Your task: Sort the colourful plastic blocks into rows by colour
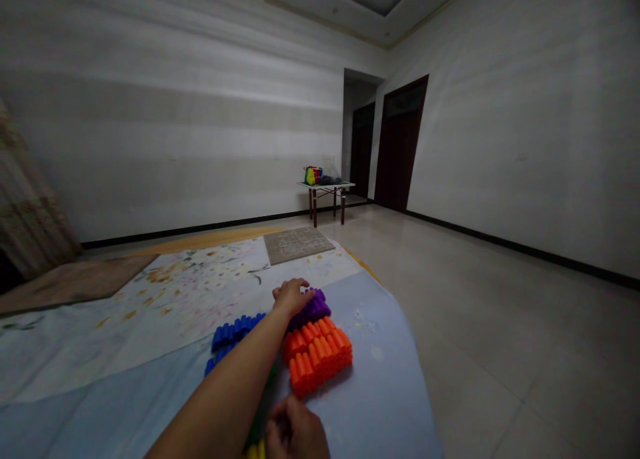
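My left hand reaches out over the cloth, its thumb and a finger closed at the left end of the purple ribbed pieces. Nearer to me is a stacked block of orange ribbed pieces. Blue pieces lie left of my forearm, which partly hides them. Below the orange block, my right hand is curled, its fingers bent inward; whatever it holds is hidden. Beside it, yellow pieces show at the bottom edge. A little green shows behind my left forearm.
A flowered cloth covers the table, whose rounded edge runs down the right. A grey-brown mat lies at the far edge, a brown mat at the left. Across the floor stands a small table with colourful items.
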`<state>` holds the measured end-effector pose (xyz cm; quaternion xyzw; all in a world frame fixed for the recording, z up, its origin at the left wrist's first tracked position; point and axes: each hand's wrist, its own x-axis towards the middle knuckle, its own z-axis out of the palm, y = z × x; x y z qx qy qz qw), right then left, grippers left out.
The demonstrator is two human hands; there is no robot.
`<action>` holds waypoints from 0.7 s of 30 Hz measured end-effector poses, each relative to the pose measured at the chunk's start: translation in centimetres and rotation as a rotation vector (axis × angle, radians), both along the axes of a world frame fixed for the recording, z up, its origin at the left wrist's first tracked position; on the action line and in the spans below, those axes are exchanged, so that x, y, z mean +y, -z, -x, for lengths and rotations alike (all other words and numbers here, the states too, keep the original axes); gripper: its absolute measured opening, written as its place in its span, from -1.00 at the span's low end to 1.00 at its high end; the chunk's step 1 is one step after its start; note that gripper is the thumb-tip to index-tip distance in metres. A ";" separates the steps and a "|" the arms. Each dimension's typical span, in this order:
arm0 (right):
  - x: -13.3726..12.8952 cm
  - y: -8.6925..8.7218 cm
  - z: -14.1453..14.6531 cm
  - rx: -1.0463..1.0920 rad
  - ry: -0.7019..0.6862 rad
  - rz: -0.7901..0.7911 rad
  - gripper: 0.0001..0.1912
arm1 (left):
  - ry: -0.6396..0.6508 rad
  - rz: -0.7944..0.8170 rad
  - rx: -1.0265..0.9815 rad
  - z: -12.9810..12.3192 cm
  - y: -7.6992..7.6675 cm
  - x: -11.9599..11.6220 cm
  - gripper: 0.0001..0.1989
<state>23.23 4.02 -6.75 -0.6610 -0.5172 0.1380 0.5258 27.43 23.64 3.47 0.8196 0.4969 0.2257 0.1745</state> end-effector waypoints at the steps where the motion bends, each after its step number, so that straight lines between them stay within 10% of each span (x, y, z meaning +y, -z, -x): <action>1: -0.1 -0.2 0.0 0.012 -0.004 0.005 -0.87 | -0.013 -0.013 -0.028 0.3 -0.4 -0.2 -0.70; 10: -1.6 -3.3 -1.0 0.099 -0.106 0.036 -0.89 | -0.033 -0.135 -0.261 10.3 -3.1 -6.2 -0.61; 21: -2.8 -4.4 -1.2 0.145 -0.179 0.025 -0.87 | -0.446 -0.017 -0.378 28.1 2.3 -14.0 -0.58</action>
